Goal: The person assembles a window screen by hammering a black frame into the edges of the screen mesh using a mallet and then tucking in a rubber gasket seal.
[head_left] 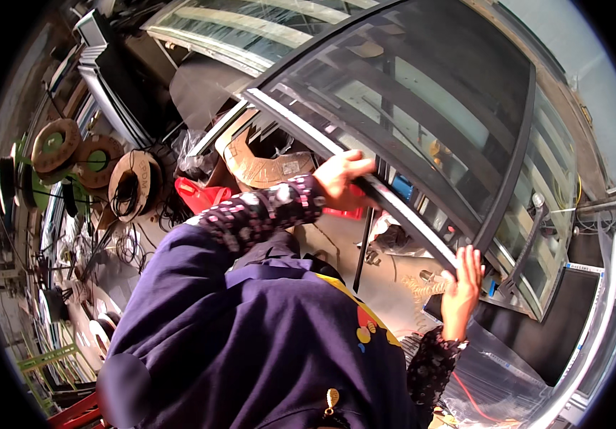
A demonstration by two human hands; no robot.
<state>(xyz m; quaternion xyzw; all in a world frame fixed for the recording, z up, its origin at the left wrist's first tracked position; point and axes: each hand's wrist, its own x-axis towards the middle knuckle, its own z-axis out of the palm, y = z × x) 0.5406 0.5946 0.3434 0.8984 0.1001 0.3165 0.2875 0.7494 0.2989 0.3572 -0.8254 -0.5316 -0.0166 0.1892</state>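
Note:
A long metal frame bar [408, 211], dark with a bright white face, runs slantwise along the near edge of a dark-framed mesh screen panel [433, 93]. My left hand [344, 180] is closed around the bar near its middle, thumb side up; some of its fingers are hidden beneath. At the bar's right end, my right hand [462, 289] rests against the tip with fingers stretched upward and side by side. The panel lies on a slatted work table [540, 261], whose light slats show through the dark mesh.
Spools with brown cardboard sides [135, 184] stand at the left among tangled cords. A brown cardboard ring [254, 161] and a red bag [204, 194] are beneath the near table edge. A coiled yellowish hose [426, 287] hangs by my right hand. Clear plastic sheeting [497, 372] lies at lower right.

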